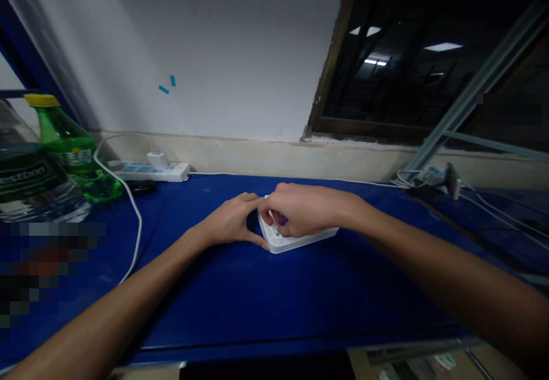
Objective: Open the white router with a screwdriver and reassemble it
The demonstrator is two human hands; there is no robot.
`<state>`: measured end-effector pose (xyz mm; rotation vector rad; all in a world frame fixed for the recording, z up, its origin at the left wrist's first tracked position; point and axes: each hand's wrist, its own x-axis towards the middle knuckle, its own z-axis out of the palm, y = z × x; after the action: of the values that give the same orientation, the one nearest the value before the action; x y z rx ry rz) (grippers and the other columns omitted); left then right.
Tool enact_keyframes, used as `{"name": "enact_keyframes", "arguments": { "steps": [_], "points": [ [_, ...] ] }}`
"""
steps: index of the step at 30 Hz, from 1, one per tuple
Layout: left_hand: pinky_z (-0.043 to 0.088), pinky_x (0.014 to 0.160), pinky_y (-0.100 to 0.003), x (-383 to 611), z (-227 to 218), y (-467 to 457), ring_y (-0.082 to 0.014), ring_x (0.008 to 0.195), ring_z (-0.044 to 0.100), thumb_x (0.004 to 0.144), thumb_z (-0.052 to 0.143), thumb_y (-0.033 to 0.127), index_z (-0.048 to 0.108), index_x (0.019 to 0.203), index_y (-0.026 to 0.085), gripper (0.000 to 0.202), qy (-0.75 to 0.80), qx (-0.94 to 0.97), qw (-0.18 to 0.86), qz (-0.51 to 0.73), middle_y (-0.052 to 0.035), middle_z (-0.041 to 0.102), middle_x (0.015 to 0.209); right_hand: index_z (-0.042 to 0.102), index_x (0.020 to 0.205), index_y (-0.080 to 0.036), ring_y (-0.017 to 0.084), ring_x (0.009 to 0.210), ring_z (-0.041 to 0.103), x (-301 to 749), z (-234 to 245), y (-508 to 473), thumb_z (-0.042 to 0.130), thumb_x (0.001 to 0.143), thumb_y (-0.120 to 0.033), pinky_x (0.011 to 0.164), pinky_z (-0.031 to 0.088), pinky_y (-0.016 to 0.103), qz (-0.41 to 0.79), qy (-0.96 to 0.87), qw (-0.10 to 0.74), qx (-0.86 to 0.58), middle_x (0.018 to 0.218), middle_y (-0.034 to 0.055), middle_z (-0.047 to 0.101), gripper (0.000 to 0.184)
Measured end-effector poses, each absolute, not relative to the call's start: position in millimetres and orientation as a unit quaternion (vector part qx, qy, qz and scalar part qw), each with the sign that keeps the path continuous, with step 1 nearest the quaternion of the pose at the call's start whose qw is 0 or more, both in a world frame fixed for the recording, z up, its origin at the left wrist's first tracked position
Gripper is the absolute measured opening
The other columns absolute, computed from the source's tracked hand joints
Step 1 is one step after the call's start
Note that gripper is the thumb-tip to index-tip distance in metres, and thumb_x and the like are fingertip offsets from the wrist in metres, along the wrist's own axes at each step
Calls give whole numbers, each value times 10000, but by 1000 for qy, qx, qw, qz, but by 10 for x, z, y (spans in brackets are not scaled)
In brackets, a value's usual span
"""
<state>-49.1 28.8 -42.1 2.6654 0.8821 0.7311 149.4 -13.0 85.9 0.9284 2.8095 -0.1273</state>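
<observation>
A flat white box with rounded corners and small dark marks or holes on its top lies on the blue table. My left hand holds its left end, thumb at the near corner and fingers at the far one. Over the top of the box is my right hand, its fingers curled down in a pinch. A small dark purple thing shows between those fingers, too small and blurred to name. Much of the box's top is hidden under the right hand.
A white power strip with a plugged-in charger stands by the wall. At the left are a green bottle and a large clear bottle. A white cable crosses the blue table. Metal bars stand at right.
</observation>
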Motion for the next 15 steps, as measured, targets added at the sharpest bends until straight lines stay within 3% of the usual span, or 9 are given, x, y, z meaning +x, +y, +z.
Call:
{"name": "enact_keyframes", "arguments": {
  "steps": [2,4,6,9,12,15],
  "points": [
    [492,868,-401,-496,-424,286,-297,1028,615,654,846,673,649,1164,198,724,327,902,103,262,-80,661,1083,712,1048,-196,192,721,622,1505,831,-133,675,860,-257,577,357,283,-26,951,61,304,844,54,722,202],
    [477,805,-349,-498,-424,290,-252,934,619,729,828,616,666,1043,180,561,337,897,98,269,-59,659,986,695,1097,-193,203,738,638,1556,784,-126,583,958,-330,598,356,295,0,949,26,314,876,75,730,225],
    [440,724,-308,-489,-429,289,-203,795,602,800,796,566,648,829,170,424,339,904,95,243,-29,640,839,669,1123,-189,212,760,652,1638,727,-125,525,995,-319,612,363,298,23,940,-1,341,911,92,728,232],
    [383,649,-294,-451,-436,264,-163,656,531,839,759,563,529,632,171,500,329,920,84,193,5,560,675,615,1198,-200,225,916,664,1781,641,-146,572,948,-217,710,426,295,16,934,-52,354,1068,104,709,254],
    [421,694,-316,-410,-421,222,-202,771,547,797,777,607,597,817,167,475,320,918,45,229,-26,576,828,601,1233,-207,223,1026,645,1894,568,-186,603,915,-171,819,454,300,-12,931,-91,355,1171,106,678,320],
    [471,859,-398,-399,-400,194,-273,1009,546,791,785,604,615,1171,191,586,301,919,24,255,-93,555,1118,654,1150,-198,214,889,662,1945,505,-234,594,960,-268,763,455,308,-19,916,-103,387,1010,87,716,211]
  ]
}}
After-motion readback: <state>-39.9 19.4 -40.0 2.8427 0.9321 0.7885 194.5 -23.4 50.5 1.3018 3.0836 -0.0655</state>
